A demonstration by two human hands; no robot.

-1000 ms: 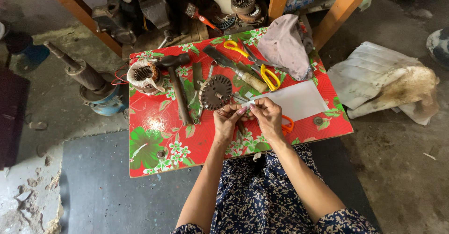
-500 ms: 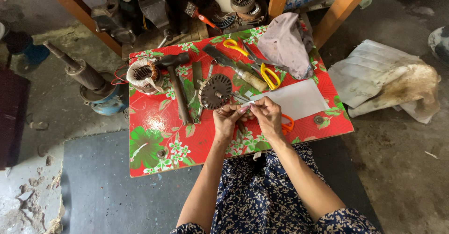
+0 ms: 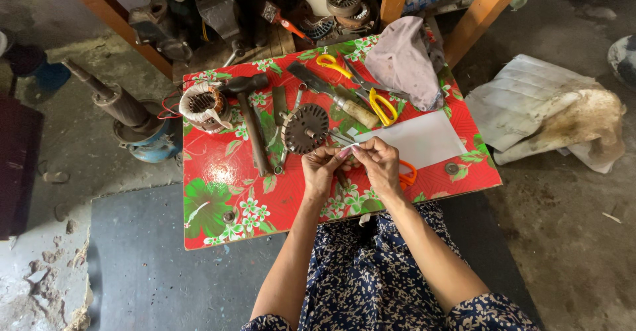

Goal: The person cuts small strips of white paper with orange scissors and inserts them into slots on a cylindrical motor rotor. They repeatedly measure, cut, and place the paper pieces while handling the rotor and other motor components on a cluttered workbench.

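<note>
Both my hands meet over the middle of a small table with a red flowered cloth (image 3: pixel 218 172). My left hand (image 3: pixel 322 167) and my right hand (image 3: pixel 379 162) pinch a small white strip of paper (image 3: pixel 349 147) between their fingertips. Just beyond the fingers lies a round dark stator core (image 3: pixel 304 129). A white sheet of paper (image 3: pixel 424 139) lies under and right of my right hand. An orange scissors handle (image 3: pixel 407 173) shows beside my right wrist.
On the table lie a hammer (image 3: pixel 250 122), a wound motor coil (image 3: pixel 203 106), yellow scissors (image 3: pixel 358 83), a wooden-handled tool (image 3: pixel 354 109) and a grey cloth (image 3: pixel 404 59). Motor parts crowd the back. A blue-based metal part (image 3: pixel 132 122) stands left; crumpled sacking (image 3: pixel 550 112) lies right.
My hands stay in place over the table; the fingers have shifted slightly on the paper strip.
</note>
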